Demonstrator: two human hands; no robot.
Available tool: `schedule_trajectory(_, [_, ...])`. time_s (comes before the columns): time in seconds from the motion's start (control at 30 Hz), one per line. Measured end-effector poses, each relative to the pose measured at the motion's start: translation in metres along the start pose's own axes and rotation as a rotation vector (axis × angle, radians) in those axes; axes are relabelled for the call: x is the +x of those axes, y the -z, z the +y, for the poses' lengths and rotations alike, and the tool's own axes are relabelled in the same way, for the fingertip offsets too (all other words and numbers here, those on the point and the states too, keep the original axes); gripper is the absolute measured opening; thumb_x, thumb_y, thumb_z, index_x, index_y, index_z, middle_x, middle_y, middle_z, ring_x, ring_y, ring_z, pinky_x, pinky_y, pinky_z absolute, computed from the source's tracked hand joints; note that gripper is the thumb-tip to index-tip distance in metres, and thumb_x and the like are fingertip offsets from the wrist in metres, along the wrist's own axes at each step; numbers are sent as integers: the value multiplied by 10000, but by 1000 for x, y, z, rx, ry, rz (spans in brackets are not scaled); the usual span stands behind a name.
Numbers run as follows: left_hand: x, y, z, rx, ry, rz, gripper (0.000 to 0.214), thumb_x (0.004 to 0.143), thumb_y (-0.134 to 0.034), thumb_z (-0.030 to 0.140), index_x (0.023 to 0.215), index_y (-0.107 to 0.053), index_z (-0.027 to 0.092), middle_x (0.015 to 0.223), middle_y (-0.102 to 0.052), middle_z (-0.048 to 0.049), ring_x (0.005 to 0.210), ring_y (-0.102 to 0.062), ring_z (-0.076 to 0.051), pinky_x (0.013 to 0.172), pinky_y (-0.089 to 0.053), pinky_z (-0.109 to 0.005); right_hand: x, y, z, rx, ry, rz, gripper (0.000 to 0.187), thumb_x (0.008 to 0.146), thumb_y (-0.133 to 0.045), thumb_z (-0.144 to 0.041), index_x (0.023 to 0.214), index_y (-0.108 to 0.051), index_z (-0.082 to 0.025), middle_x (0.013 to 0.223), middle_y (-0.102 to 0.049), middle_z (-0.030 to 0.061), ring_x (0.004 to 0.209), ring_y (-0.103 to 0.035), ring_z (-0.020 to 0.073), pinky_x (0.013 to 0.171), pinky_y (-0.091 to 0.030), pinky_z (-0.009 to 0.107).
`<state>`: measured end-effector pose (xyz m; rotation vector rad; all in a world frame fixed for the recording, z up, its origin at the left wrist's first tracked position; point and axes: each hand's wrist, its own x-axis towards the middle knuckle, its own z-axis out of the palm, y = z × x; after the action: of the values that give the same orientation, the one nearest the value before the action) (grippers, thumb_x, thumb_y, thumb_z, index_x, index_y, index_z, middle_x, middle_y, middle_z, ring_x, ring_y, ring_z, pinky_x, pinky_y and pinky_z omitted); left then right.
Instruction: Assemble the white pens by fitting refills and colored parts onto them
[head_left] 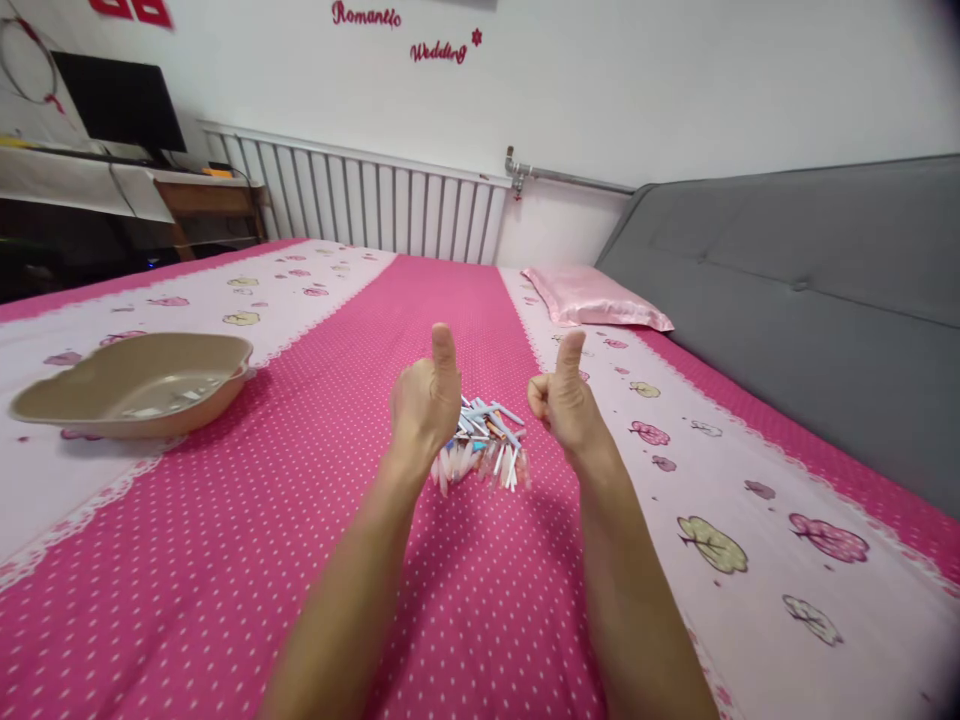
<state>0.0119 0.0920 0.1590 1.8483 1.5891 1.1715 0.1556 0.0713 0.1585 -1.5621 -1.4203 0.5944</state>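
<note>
Two bare hands are raised at the middle of the frame, thumbs pointing up. The left hand (426, 395) has its fingers curled in towards the palm, its back turned partly to the camera. The right hand (568, 402) is folded the same way, the curled fingers showing on its left side. Nothing can be seen in either hand, though the inside of each fist is hidden. The forearms run down to the bottom edge of the frame, set apart from each other.

Just below centre, in the gap between the hands, lies a loose pile of slender white, pale blue and clear sticks (491, 432), with a few orange and bright blue bits among them. The left hand hides part of its left edge; the exact make of the sticks is too small to tell. The pile rests on a bedspread (225, 560) with a bright pink, white-dotted middle band and pale, tree-printed bands on both sides.

At the left of the frame, well apart from the hands, a wide beige basin with a wavy rim (112, 372) sits upright on the bed. A shiny pale pink pillow (592, 295) lies at the upper right, near a padded grey headboard (795, 260). Along the upper part of the frame run a white slatted radiator (361, 200) and a grey metal pipe (581, 182). A black monitor (120, 105) stands on a cloth-covered wooden table (82, 188) at the upper left.
</note>
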Motion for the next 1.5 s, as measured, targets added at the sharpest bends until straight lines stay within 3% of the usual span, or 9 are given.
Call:
schedule_trajectory(0.2, [-1, -34, -34, 169, 27, -6, 707, 749, 99, 691, 391, -266, 203, 413, -337, -24, 414, -311, -127, 460, -167, -279, 2, -32, 31, 58, 53, -21, 718, 812, -31, -672, 387, -371, -203, 368, -348, -21, 378, -353, 98, 453, -282, 248])
schedule_trajectory(0.3, [2, -45, -42, 156, 46, -61, 715, 754, 103, 679, 385, -279, 200, 416, -352, -26, 425, -325, -129, 470, -185, -275, 8, -50, 40, 153, 102, 26, 707, 837, -60, -644, 428, -424, -197, 390, -392, -22, 393, -376, 98, 460, -284, 241])
schedule_trajectory(0.4, [2, -51, -46, 130, 86, -104, 723, 758, 116, 666, 377, -283, 198, 405, -345, -22, 421, -321, -129, 477, -197, -272, 12, -61, 46, 187, 84, -20, 706, 841, -54, -638, 434, -426, -197, 384, -397, -23, 387, -382, 99, 459, -288, 236])
schedule_trajectory(0.53, [2, -55, -48, 110, 96, -164, 754, 765, 98, 668, 375, -341, 196, 411, -377, -19, 430, -343, -132, 484, -204, -270, 12, -64, 48, 103, 86, -119, 715, 834, -33, -642, 402, -388, -197, 397, -432, -8, 423, -436, 109, 502, -333, 237])
schedule_trajectory(0.97, [0, -46, -44, 154, 96, -144, 776, 731, 149, 681, 361, -332, 198, 400, -369, -28, 423, -320, -132, 474, -207, -271, 8, -64, 47, -15, 42, -134, 754, 782, 53, -684, 419, -398, -202, 417, -473, 10, 440, -491, 122, 492, -353, 236])
schedule_trajectory(1.1, [-1, -40, -41, 141, 88, -136, 765, 734, 146, 681, 360, -316, 198, 396, -371, -29, 413, -323, -129, 465, -220, -273, 5, -59, 43, 10, 40, -154, 780, 764, 67, -697, 422, -424, -197, 428, -491, 15, 449, -501, 119, 500, -356, 236])
schedule_trajectory(1.23, [-3, -22, -35, 80, 70, -65, 789, 759, 133, 658, 381, -376, 188, 404, -408, -31, 427, -390, -129, 488, -276, -266, 4, -36, 35, 114, 11, -85, 797, 780, 27, -693, 463, -505, -191, 393, -430, -8, 403, -443, 107, 477, -333, 239])
schedule_trajectory(1.37, [0, 3, -35, 86, 54, 3, 810, 806, 9, 651, 485, -563, 175, 505, -555, -45, 530, -509, -152, 550, -326, -262, 7, -5, 32, 87, 6, 54, 673, 779, -222, -709, 548, -569, -180, 471, -492, -5, 456, -455, 114, 498, -340, 247])
schedule_trajectory(1.5, [7, 12, -51, 297, 84, 17, 728, 798, -153, 676, 627, -649, 171, 609, -625, -64, 618, -569, -201, 546, -324, -267, 12, 10, 42, -104, -12, 101, 519, 756, -402, -643, 635, -602, -179, 583, -576, 13, 536, -497, 140, 535, -357, 261])
